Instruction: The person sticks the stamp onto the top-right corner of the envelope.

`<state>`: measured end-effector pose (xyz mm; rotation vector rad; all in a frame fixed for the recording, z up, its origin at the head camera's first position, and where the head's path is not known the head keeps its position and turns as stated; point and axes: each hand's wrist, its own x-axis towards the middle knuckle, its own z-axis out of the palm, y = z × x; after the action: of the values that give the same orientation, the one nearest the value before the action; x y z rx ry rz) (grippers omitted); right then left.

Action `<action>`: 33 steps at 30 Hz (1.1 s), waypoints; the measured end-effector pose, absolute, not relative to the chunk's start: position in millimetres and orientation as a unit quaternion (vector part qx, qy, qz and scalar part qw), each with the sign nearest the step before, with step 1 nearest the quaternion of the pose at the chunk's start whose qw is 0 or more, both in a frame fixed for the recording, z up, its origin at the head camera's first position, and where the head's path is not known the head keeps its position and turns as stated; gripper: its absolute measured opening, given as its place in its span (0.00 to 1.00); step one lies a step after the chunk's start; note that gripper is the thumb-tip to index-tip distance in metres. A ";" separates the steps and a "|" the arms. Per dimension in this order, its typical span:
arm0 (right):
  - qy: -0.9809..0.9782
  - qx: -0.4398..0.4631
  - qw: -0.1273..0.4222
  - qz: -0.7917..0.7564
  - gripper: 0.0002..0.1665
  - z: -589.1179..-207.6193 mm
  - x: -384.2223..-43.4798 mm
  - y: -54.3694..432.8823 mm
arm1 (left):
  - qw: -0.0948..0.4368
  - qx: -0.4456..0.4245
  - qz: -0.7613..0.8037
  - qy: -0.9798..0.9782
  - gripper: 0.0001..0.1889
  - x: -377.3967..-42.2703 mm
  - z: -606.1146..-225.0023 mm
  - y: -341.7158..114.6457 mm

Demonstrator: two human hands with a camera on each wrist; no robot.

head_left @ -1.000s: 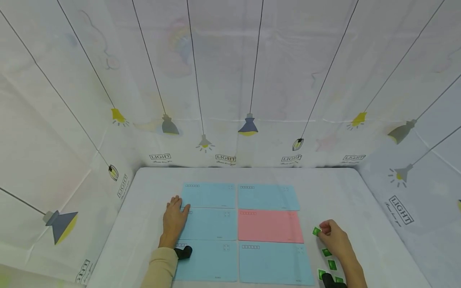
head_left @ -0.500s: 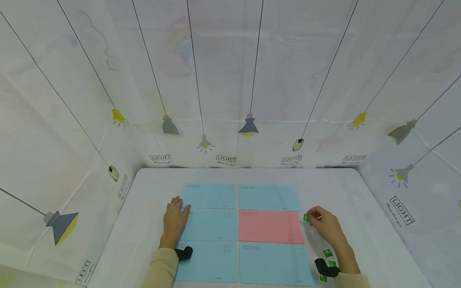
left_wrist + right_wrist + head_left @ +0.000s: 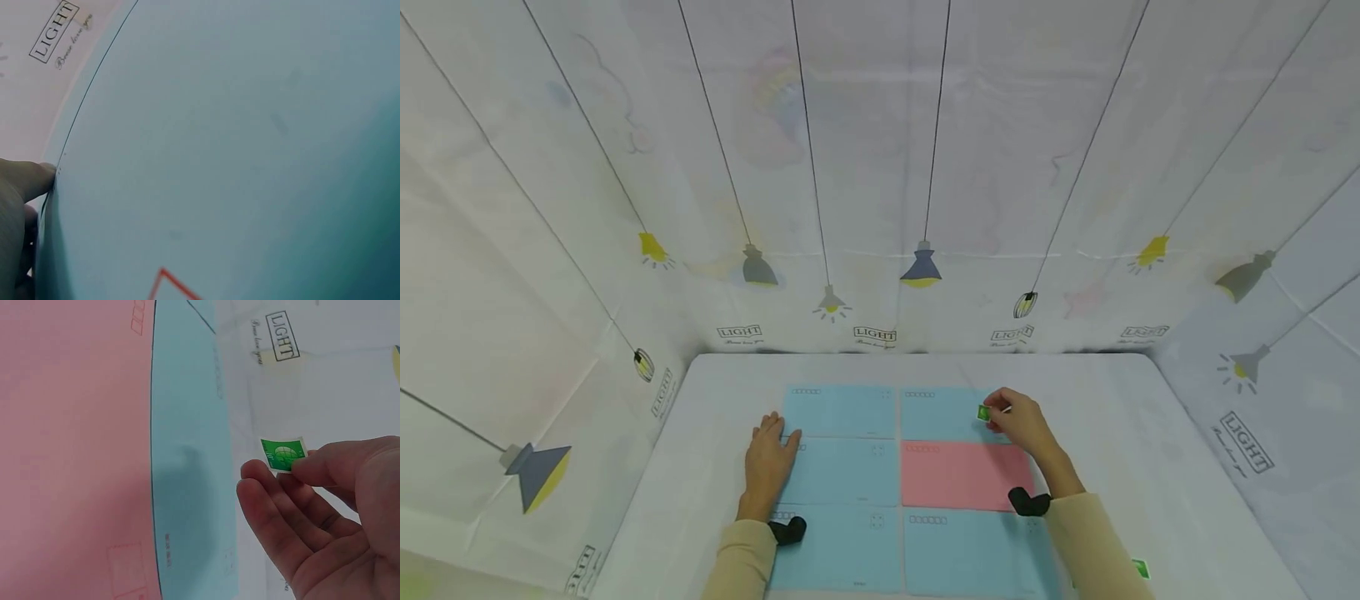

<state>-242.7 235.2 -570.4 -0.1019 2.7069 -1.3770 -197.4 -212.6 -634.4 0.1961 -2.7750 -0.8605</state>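
Note:
My right hand [image 3: 1022, 423] pinches a small green stamp [image 3: 983, 412] between thumb and fingers, over the far right blue envelope [image 3: 936, 423]. In the right wrist view the stamp [image 3: 281, 453] shows a pale globe print and a white border; the thumb overlaps its lower right corner. A pink envelope [image 3: 958, 477] lies just nearer than that blue one, under my right wrist. On the left, my left hand [image 3: 767, 462] rests with extended fingers on the left edges of the far left envelope [image 3: 838, 412] and the middle left envelope [image 3: 846, 473].
Two more blue envelopes lie nearest me, a left one [image 3: 842, 554] and a right one [image 3: 970, 554]. Another green stamp [image 3: 1141, 568] lies beside my right sleeve, which hides that side of the table [image 3: 1180, 475]. A lamp-printed cloth [image 3: 865, 167] encloses the back and sides.
My right hand has carried the stamp from the table's right side leftward and away from me, over the far right blue envelope. My left hand has stayed in place.

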 end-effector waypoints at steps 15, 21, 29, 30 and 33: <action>0.885 -0.046 0.097 -0.453 0.11 -568.1 -299.2 154.9 | 0.128 0.072 -0.298 -0.943 0.27 -195.5 -639.9 -214.0; 0.891 -0.063 0.117 -0.434 0.07 -572.3 -309.6 114.0 | 0.133 0.074 -0.304 -0.940 0.27 -195.8 -642.6 -215.6; 0.894 -0.074 0.141 -0.420 0.07 -565.6 -311.5 70.7 | 0.142 0.069 -0.329 -0.931 0.26 -198.0 -642.2 -215.5; 0.898 -0.075 0.140 -0.410 0.07 -565.9 -312.0 67.7 | 0.140 0.071 -0.333 -0.930 0.27 -198.7 -641.7 -215.3; 0.909 -0.066 0.132 -0.389 0.06 -570.4 -313.9 61.7 | 0.138 0.075 -0.341 -0.927 0.26 -199.3 -638.7 -213.7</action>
<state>-313.9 61.7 -570.4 -0.1902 2.6383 -1.1301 -199.3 -213.7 -638.7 0.2163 -2.6815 -0.9859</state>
